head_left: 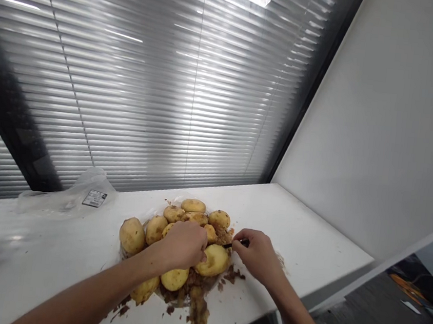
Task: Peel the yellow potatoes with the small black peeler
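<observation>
My left hand [184,243] is closed at the left side of a large, mostly peeled yellow potato [214,260], gripping it. On the potato's right, my right hand [255,251] is closed around a dark, thin tool [244,243], whose tip points left at the potato's upper edge. Several more potatoes lie behind and to the left, among them a rounded one [132,235] at the far left of the pile and an oval one [193,205] at the back. Brown peelings [198,307] lie in front and between them, on clear plastic partly hidden under the pile.
The white table [290,226] carries a clear plastic bag with a label [94,198] at the back left. Blinds [163,84] stand behind the table, and a white wall [383,123] rises on the right. Orange cables [407,288] lie on the floor at right.
</observation>
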`<state>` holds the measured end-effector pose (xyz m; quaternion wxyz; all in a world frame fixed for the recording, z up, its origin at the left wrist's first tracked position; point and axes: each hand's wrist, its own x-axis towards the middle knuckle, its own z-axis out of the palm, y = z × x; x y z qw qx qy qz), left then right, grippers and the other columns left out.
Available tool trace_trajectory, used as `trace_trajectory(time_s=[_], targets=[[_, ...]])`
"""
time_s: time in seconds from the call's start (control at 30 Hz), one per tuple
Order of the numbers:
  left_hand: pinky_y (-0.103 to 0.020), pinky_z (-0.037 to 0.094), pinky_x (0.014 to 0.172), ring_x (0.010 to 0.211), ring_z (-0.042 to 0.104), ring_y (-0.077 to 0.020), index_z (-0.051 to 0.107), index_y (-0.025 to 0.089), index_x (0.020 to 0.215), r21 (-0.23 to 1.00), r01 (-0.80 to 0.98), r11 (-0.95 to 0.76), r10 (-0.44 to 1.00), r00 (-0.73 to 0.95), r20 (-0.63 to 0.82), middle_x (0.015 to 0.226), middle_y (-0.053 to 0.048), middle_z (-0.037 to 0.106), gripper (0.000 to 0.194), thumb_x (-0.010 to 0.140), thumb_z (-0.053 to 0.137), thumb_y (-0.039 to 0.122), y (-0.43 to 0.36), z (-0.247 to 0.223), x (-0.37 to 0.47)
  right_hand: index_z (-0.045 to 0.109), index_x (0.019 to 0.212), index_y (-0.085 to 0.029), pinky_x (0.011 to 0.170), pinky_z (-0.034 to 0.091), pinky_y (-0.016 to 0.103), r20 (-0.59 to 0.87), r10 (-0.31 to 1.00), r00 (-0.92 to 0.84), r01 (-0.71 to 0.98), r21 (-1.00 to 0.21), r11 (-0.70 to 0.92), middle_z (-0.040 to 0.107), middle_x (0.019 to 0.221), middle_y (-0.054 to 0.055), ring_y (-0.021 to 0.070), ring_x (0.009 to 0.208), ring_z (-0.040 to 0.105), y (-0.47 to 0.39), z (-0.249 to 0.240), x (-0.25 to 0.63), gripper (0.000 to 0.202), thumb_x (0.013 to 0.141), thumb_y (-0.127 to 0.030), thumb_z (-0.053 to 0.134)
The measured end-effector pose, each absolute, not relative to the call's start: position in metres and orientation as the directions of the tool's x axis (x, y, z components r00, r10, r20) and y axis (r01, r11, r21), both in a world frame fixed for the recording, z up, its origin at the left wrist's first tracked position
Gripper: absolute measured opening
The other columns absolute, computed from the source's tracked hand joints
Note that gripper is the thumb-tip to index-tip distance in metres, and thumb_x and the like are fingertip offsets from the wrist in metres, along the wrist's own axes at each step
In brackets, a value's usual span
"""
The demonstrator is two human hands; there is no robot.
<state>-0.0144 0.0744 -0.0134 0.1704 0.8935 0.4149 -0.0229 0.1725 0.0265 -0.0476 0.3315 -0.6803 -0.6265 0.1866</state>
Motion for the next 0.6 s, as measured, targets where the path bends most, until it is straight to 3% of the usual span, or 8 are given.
trace_trajectory(time_s=[0.13, 0.27, 0.43, 0.6], targets=[[-0.03, 0.036, 0.062, 0.06, 0.049, -0.0153, 0.051, 0.016, 0.055, 0.22, 0.762, -0.61, 0.738, 0.646, -0.195, 0.057, -0.001, 0.052, 0.028, 0.075, 0.067, 0.028, 0.075, -0.014, -0.015, 0.068, 0.067, -0.018, 0.055, 0.041, 0.024, 0.121, 0.991, 0.057, 0.667, -0.743, 0.052, 0.069, 0.061, 0.001, 0.0172, 0.058, 0.061, 0.027, -0.048, 0.174, 0.018, 0.07, -0.019, 0.05], [-0.03, 0.036, 0.061, 0.058, 0.046, -0.0136, 0.05, 0.016, 0.055, 0.222, 0.764, -0.606, 0.731, 0.645, -0.223, 0.057, -0.001, 0.055, 0.031, 0.079, 0.064, 0.031, 0.075, -0.015, -0.015, 0.067, 0.063, -0.018, 0.058, 0.04, 0.025, 0.155, 0.985, 0.072, 0.721, -0.69, 0.055, 0.07, 0.065, 0.003, 0.018, 0.062, 0.062, 0.026, -0.045, 0.174, 0.017, 0.068, -0.018, 0.05], [-0.029, 0.035, 0.06, 0.057, 0.046, -0.0131, 0.045, 0.015, 0.052, 0.22, 0.764, -0.606, 0.738, 0.643, -0.203, 0.052, 0.0, 0.049, 0.036, 0.076, 0.066, 0.03, 0.075, -0.014, -0.014, 0.067, 0.065, -0.018, 0.054, 0.04, 0.024, 0.093, 0.994, 0.049, 0.671, -0.741, 0.037, 0.068, 0.059, 0.001, 0.0159, 0.054, 0.059, 0.022, -0.044, 0.175, 0.017, 0.069, -0.019, 0.05], [-0.031, 0.037, 0.065, 0.06, 0.047, -0.0147, 0.047, 0.014, 0.051, 0.264, 0.759, -0.595, 0.745, 0.644, -0.173, 0.051, 0.0, 0.045, 0.032, 0.072, 0.068, 0.026, 0.076, -0.017, -0.014, 0.068, 0.065, -0.018, 0.058, 0.042, 0.025, 0.134, 0.986, 0.098, 0.695, -0.718, 0.028, 0.07, 0.062, 0.002, 0.0182, 0.061, 0.063, 0.017, -0.044, 0.173, 0.018, 0.069, -0.019, 0.051]])
